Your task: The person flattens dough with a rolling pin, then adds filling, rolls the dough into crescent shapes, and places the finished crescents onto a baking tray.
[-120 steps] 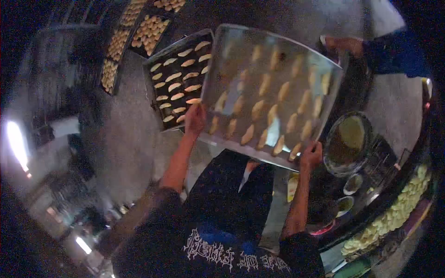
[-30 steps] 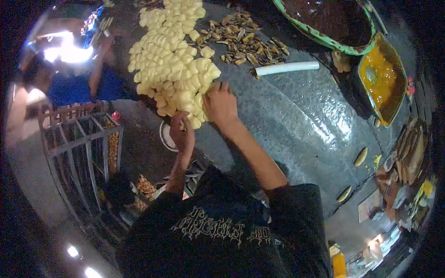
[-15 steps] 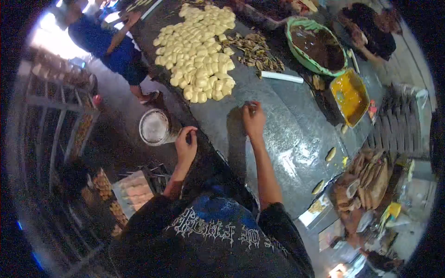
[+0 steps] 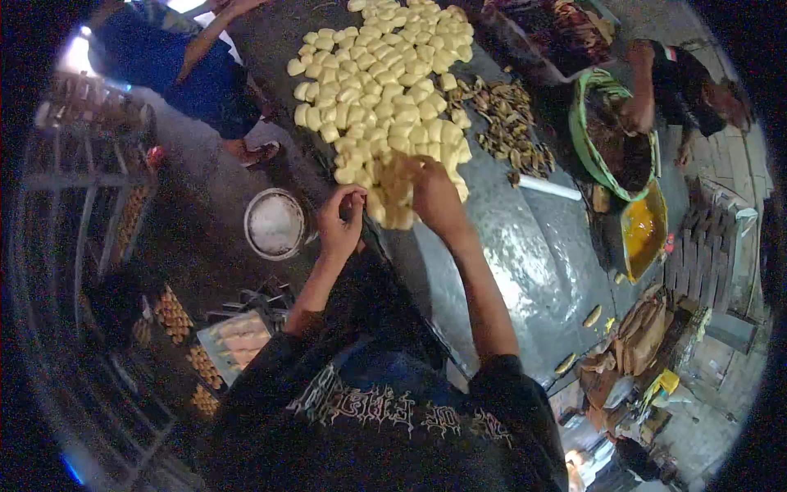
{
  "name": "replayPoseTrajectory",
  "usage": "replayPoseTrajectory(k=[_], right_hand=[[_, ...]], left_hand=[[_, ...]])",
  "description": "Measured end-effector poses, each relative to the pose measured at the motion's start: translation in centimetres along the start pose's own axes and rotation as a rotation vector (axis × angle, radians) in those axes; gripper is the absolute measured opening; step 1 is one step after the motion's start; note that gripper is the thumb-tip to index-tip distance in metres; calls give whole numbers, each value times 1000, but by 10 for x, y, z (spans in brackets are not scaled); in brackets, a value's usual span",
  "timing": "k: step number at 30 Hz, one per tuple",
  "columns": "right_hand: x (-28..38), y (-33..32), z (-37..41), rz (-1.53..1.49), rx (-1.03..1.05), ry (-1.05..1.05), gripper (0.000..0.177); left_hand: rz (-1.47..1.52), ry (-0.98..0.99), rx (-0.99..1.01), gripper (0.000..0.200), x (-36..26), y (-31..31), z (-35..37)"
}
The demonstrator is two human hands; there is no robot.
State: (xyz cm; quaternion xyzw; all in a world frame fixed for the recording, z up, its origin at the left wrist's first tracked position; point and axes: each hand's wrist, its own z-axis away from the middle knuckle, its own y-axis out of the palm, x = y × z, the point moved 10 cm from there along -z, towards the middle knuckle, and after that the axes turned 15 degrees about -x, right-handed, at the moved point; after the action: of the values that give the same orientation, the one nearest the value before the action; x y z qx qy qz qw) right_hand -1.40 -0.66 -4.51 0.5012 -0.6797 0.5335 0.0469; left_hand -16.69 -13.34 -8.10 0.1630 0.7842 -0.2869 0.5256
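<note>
A large spread of pale yellow dough pieces (image 4: 385, 90) lies close together on the dark worktable (image 4: 525, 271). Over its near end is my right hand (image 4: 438, 197), fingers curled and pointing left, casting a shadow on the dough below. Whatever those fingers may hold is hidden. My left hand (image 4: 340, 223) is at the table's left edge beside the nearest dough pieces, thumb and fingertips pinched together. I cannot make out anything between them.
Brown filling pieces (image 4: 508, 123) and a white rolling pin (image 4: 549, 188) lie right of the dough. Beyond are a green-rimmed basin (image 4: 586, 135) with another person's hand (image 4: 635, 115) over it, and a yellow-filled tray (image 4: 643, 234). A round bucket (image 4: 277, 223) stands left; another person (image 4: 184, 74) stands beyond it.
My view has shifted, bringing the dough nearer. My right hand has moved from the bare tabletop to over the dough, and my left hand has come up closer to it. A person's hand now reaches into the basin.
</note>
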Motion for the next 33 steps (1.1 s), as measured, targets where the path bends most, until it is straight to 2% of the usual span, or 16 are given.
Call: replayPoseTrajectory(k=[1, 2, 5, 7, 9, 13, 15, 17, 20, 22, 24, 25, 26, 28, 31, 33], right_hand=[[5, 22, -8, 126, 81, -140, 30], [-11, 43, -9, 138, 126, -96, 31], [-26, 26, -12, -82, 318, 261, 26], [-42, -9, 5, -153, 196, 448, 19], [-47, -52, 39, -217, 124, 666, 18], [-22, -130, 87, -392, -194, 976, 27], [-3, -158, 96, -615, -430, 1004, 26], [9, -209, 117, -754, -788, 898, 26], [32, -289, 150, -528, -1404, 811, 19], [-4, -314, 214, -506, -1313, 798, 29], [-62, -282, 225, -410, -911, 1036, 38], [-70, -258, 197, -248, -790, 1245, 41], [-77, -245, 212, 171, -539, 1179, 40], [-87, -204, 262, 433, -263, 1172, 37], [-66, -183, 260, 96, -513, 1307, 32], [-57, -177, 258, 102, -494, 1247, 31]], left_hand=[[5, -17, 8, 9, 11, 4, -17], [-14, 5, 21, 9, 18, 7, -33], [-35, 14, 95, 9, 16, 19, -89], [24, -58, 135, 10, 24, 39, -117], [74, 38, 203, 12, 15, 63, -140], [85, 154, 522, 12, -23, 105, -132], [73, 198, 735, 14, -30, 126, -103], [118, 245, 893, 19, -50, 137, -72], [11, 375, 971, 28, -71, 139, -38], [-159, 499, 868, 34, -53, 136, -19], [-194, 405, 835, 38, -36, 132, -18], [-208, 359, 820, 40, -31, 130, -20], [-223, 340, 799, 38, -32, 126, -23], [-304, 370, 814, 35, -33, 117, -22], [-329, 401, 764, 31, -20, 107, -14], [-368, 340, 776, 29, -29, 103, -7]])
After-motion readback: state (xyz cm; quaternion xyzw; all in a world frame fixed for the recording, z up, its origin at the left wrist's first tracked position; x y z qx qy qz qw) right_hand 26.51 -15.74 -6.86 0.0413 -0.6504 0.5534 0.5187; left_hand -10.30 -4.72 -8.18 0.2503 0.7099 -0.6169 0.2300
